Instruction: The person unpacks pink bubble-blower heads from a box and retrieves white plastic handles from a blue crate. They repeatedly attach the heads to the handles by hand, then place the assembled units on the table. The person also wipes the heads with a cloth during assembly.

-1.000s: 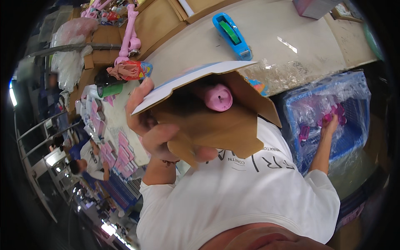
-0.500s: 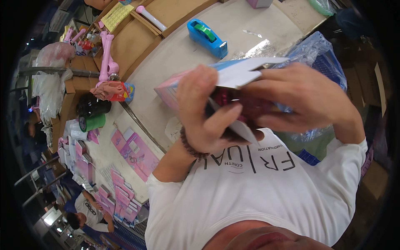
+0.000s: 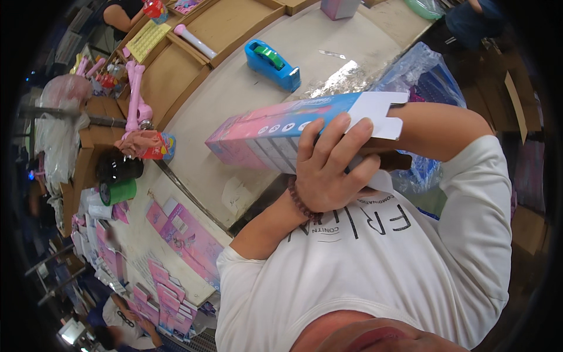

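Left hand (image 3: 331,170) pinching box (image 3: 264,129) near its open end, over surface's (image 3: 199,117) near edge. Right hand hidden in that opening; can't tell its grip.

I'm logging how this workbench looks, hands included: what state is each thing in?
Pink and blue box: open at its right end, flaps spread.
Left hand: gripping the box.
Right hand: hidden, apparently inside the box.
Blue tape dispenser: loaded with a green roll.
Pink cartons at left: lying, apparently flattened.
Blue crate: draped with clear plastic.
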`<state>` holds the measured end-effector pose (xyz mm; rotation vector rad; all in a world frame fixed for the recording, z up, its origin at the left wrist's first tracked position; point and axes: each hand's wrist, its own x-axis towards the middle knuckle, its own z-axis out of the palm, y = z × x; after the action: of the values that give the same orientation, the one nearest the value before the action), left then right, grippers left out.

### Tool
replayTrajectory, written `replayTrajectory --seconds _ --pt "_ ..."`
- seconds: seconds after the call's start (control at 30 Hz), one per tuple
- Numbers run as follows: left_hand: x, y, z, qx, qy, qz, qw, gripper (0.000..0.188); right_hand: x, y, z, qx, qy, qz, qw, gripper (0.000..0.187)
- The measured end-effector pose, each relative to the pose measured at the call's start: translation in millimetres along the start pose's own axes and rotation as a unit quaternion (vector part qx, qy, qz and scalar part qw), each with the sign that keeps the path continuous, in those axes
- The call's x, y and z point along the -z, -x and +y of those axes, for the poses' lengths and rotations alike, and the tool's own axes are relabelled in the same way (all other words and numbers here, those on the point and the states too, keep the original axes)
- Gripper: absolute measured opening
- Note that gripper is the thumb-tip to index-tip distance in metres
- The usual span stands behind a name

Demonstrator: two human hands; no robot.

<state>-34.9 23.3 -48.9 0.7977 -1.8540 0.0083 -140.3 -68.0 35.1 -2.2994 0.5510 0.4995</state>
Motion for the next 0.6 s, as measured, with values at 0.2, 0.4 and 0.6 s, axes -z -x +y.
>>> replayTrajectory --seconds 0.2,0.4,0.6 --pt "1.6 -1.1 -5.2 0.004 0.028 -0.013 1.0 0.042 -10.2 7.3 18.8 0.047 0.008 0.113 0.992 0.033" --pt "19.9 -13.0 -28.1 0.003 -0.027 0.022 0.999 0.072 -4.0 80.4 38.2 0.158 -0.14 0.309 0.927 0.038" --pt "33.1 -29.2 -46.1 0.086 -0.19 0.102 0.973 0.075 -75.4 209.0 229.4 -0.057 -0.214 0.641 0.734 0.031"
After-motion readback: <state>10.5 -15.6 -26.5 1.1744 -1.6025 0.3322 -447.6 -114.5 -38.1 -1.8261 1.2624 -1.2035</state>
